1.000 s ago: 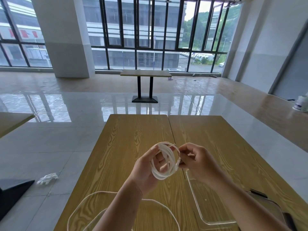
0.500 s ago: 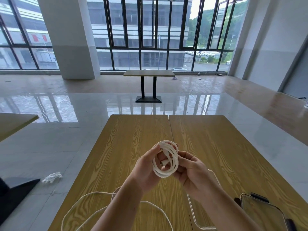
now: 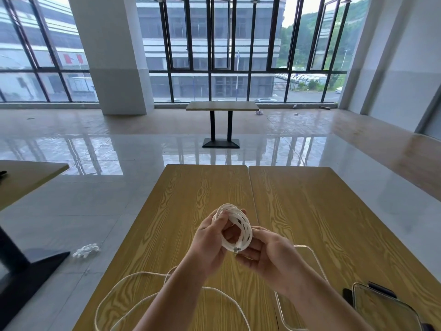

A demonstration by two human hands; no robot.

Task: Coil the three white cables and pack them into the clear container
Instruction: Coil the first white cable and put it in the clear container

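head view: only one camera here, looking down over both hands above the wooden table (image 3: 207, 192).
coil (image 3: 235, 226): white cable wound into a tidy bundle, looped around the left hand (image 3: 210, 240), whose fingers curl through it.
plug end (image 3: 236, 250): pinched at the bottom of the coil by the right hand (image 3: 269, 259), thumb and fingertips closed on it, I think; it's tiny from here.
loose cables (image 3: 133, 283): still sprawled on the table below the wrists, uncoiled.
clear container (image 3: 312, 256): just under and right of the right hand, mostly hidden.
tip: tuck that plug through the loops before letting go, or the bundle springs open. Keep the left fingers spread to hold the shape.
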